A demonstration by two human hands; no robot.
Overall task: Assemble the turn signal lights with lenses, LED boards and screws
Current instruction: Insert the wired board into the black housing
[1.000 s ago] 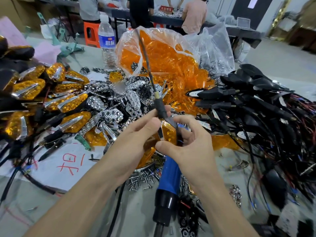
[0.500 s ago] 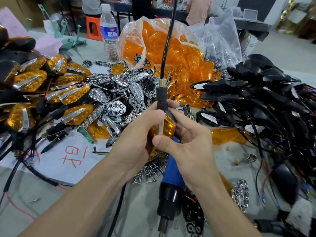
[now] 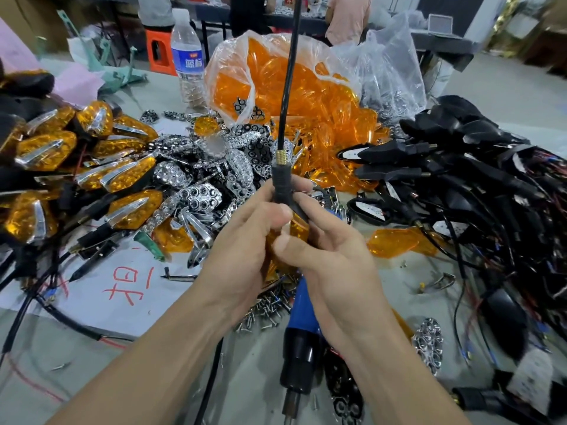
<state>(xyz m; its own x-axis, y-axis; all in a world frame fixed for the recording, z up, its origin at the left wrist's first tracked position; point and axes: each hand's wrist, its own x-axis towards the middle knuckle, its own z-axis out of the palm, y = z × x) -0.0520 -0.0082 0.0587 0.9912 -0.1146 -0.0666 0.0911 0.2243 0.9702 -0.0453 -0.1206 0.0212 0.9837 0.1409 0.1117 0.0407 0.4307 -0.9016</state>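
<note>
Assembly workshop: bagged orange lenses (image 3: 294,87), piled housings (image 3: 454,133), screws (image 3: 264,311).

**Turn signal light held stem-up**

The turn signal light (image 3: 296,233), an amber lens under a black stem, stands upright, gripped by the left hand (image 3: 242,240) and right hand (image 3: 334,259). Its black cable (image 3: 288,87) rises straight up. Its housing is probably black, but fingers mostly hide it. Screws (image 3: 264,308) lie heaped beneath.

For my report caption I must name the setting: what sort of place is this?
Probably a small assembly workshop: a clear plastic bag of loose orange lenses, a heap of finished amber-and-chrome turn signal lights and a tangle of black wired housings crowd one grey worktable.
</note>
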